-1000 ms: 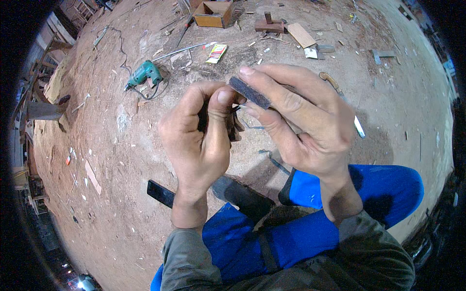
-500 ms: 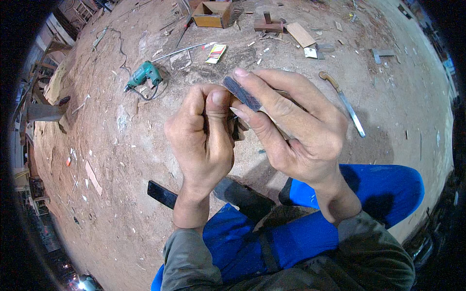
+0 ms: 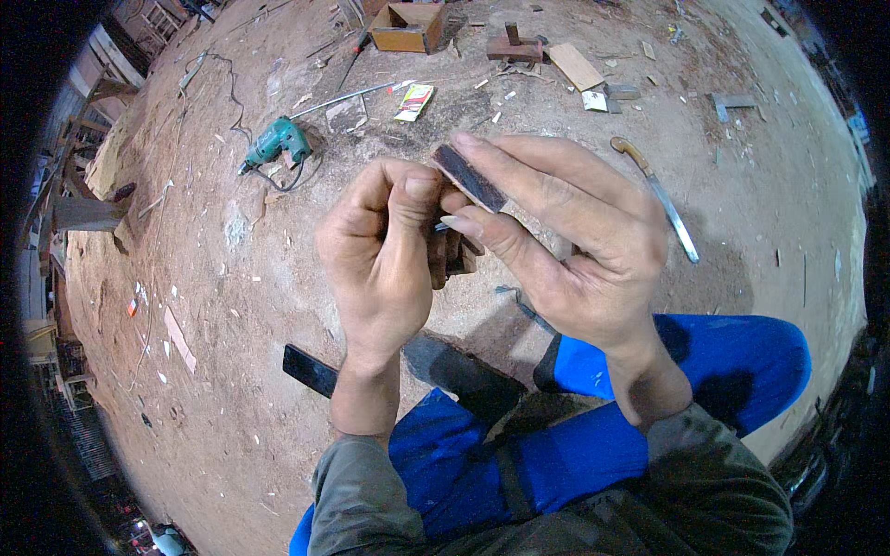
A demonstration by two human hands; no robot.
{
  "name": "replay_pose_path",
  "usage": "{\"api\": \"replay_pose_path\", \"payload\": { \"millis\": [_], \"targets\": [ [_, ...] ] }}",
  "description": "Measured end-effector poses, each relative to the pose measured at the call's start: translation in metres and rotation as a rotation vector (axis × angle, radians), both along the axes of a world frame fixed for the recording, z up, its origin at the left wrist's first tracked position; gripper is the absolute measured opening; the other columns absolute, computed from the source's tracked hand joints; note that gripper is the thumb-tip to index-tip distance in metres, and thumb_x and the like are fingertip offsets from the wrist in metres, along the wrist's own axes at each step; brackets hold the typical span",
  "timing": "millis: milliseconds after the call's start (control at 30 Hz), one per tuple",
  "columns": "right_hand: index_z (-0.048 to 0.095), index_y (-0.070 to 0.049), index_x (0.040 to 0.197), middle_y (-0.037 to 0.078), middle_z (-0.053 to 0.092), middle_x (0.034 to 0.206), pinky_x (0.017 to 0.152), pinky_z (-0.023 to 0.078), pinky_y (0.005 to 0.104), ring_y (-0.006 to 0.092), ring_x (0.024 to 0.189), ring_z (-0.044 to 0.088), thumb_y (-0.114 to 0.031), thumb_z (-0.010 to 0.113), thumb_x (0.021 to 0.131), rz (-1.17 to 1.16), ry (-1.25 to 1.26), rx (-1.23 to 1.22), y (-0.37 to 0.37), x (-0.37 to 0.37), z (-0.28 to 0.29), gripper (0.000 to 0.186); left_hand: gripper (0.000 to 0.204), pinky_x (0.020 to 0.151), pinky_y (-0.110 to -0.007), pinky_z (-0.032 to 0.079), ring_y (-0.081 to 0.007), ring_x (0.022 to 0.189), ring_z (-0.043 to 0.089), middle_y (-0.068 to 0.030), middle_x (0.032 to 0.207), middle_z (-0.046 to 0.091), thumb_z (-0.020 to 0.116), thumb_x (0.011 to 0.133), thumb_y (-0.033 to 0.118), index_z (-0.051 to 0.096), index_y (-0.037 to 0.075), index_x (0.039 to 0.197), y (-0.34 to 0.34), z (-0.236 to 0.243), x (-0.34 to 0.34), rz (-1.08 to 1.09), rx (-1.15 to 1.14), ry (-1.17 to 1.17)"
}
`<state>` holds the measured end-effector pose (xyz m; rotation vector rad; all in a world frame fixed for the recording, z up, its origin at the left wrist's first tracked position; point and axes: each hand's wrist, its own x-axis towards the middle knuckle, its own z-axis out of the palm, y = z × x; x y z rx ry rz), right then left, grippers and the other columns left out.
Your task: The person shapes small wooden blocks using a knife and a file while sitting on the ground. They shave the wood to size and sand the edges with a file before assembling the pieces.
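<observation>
Both my hands are raised close together over the dirt floor. My right hand (image 3: 575, 232) pinches a small flat block (image 3: 471, 178) between thumb and fingers; its face is dark and rough-looking and its edge is pale. Just left of it, my left hand (image 3: 385, 241) is closed, thumb pressed against the curled index finger beside the block's upper end. What the left fingers grip is hidden. Below the block, brown wooden pieces (image 3: 454, 255) show partly between my hands; I cannot tell whether they are held or lie on the floor.
A green corded drill (image 3: 278, 144) lies at left, and a wooden-handled knife (image 3: 660, 204) at right. Farther off are an open wooden box (image 3: 406, 28), a wooden hand plane (image 3: 515, 46) and a try square (image 3: 731, 104). A black phone (image 3: 310, 371) lies by my left wrist.
The small block has tilted, so its dark face and pale edge show more. My hands have shifted slightly, and more of the brown wood below them shows.
</observation>
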<state>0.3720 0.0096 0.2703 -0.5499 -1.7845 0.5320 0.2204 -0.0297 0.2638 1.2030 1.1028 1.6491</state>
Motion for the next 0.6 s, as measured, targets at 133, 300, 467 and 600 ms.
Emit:
{"api": "replay_pose_path", "payload": {
  "millis": [133, 300, 467, 600],
  "targets": [
    [0.073, 0.002, 0.116, 0.018, 0.073, 0.109, 0.079, 0.058, 0.0308, 0.024, 0.094, 0.073, -0.001, 0.08, 0.079, -0.013, -0.05, 0.02, 0.003, 0.003, -0.002, 0.038, 0.025, 0.042, -0.017, 0.041, -0.0028, 0.05, 0.053, -0.0017, 0.076, 0.065, 0.056, 0.106, 0.023, 0.063, 0.002, 0.094, -0.001, 0.004, -0.003, 0.016, -0.108, 0.076],
    [0.073, 0.0, 0.117, 0.014, 0.073, 0.11, 0.081, 0.058, 0.0313, 0.0229, 0.096, 0.073, 0.001, 0.074, 0.08, 0.059, 0.041, -0.126, 0.015, 0.004, -0.031, 0.037, 0.033, 0.038, -0.019, 0.033, -0.0025, 0.043, 0.045, 0.0019, 0.058, 0.056, 0.061, 0.104, 0.03, 0.067, 0.002, 0.087, 0.017, -0.018, -0.014, -0.087, -0.216, 0.034],
    [0.072, 0.002, 0.118, 0.012, 0.074, 0.11, 0.09, 0.055, 0.0315, 0.017, 0.101, 0.07, -0.006, 0.065, 0.091, 0.312, 0.248, -0.52, 0.031, 0.014, -0.075, 0.029, 0.037, 0.039, -0.02, 0.033, -0.0042, 0.041, 0.044, 0.0017, 0.057, 0.055, 0.061, 0.103, 0.033, 0.068, 0.001, 0.086, 0.034, -0.058, -0.021, -0.139, -0.406, -0.014],
    [0.074, 0.0, 0.116, 0.006, 0.075, 0.101, 0.087, 0.053, 0.0267, 0.0115, 0.095, 0.068, -0.011, 0.063, 0.098, 0.333, 0.277, -0.891, 0.037, 0.007, -0.1, 0.023, 0.036, 0.04, -0.021, 0.034, -0.0042, 0.041, 0.044, 0.0014, 0.057, 0.056, 0.063, 0.102, 0.033, 0.068, 0.0, 0.088, 0.039, -0.081, -0.029, -0.187, -0.445, -0.032]
  ]
}}
